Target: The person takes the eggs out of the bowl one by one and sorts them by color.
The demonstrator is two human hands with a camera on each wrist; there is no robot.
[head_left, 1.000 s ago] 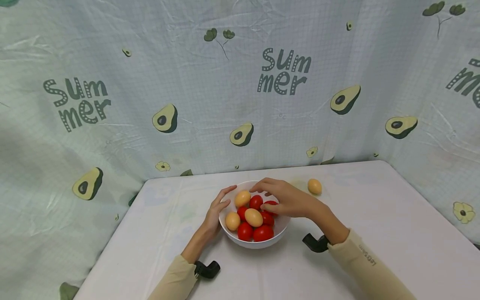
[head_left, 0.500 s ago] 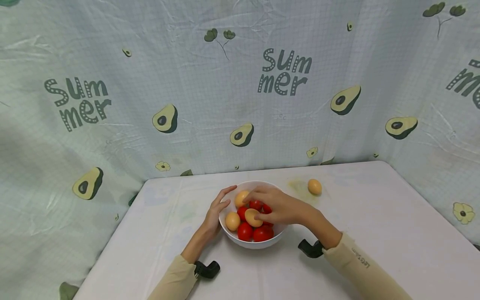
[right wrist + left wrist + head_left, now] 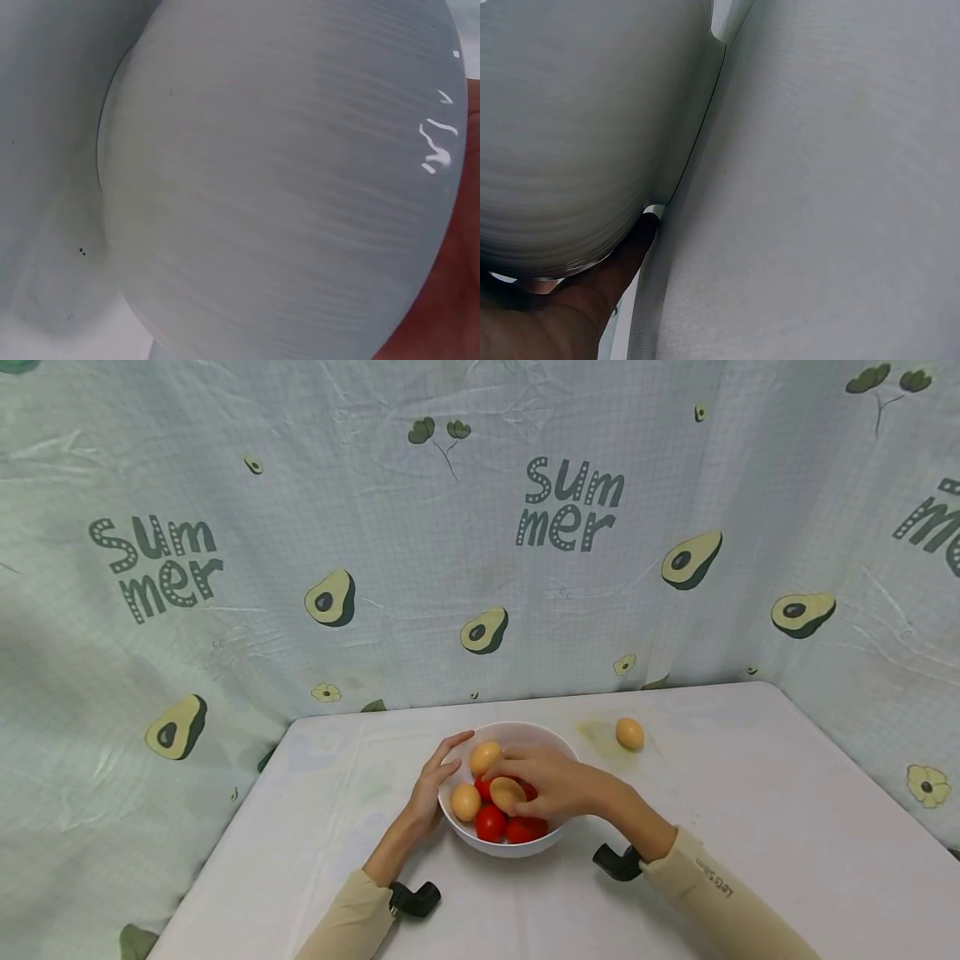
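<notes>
The right hand [image 3: 551, 785] has dropped into the white bowl [image 3: 558, 745] since a second ago, and its fingers [image 3: 504, 770] now curl around a tan egg [image 3: 508, 793] lying among red tomatoes [image 3: 491, 822]. The left hand [image 3: 431, 785] rests with relaxed fingers against the bowl's side, steadying it, so the egg looks ready to lift. Another egg [image 3: 629, 733] lies apart on the surface [image 3: 750, 827].

I see a white surface [image 3: 750, 793] closed in behind and at both sides by a pale checked curtain [image 3: 375, 527] printed with avocados, small flowers and the word "summer". Taking the surface as my landmark, one tan egg [image 3: 629, 733] lies alone on it toward its far edge, right of centre, beside a faint yellowish stain [image 3: 595, 732] on its left. The curtain hangs down past the surface's far edge and its right edge.
</notes>
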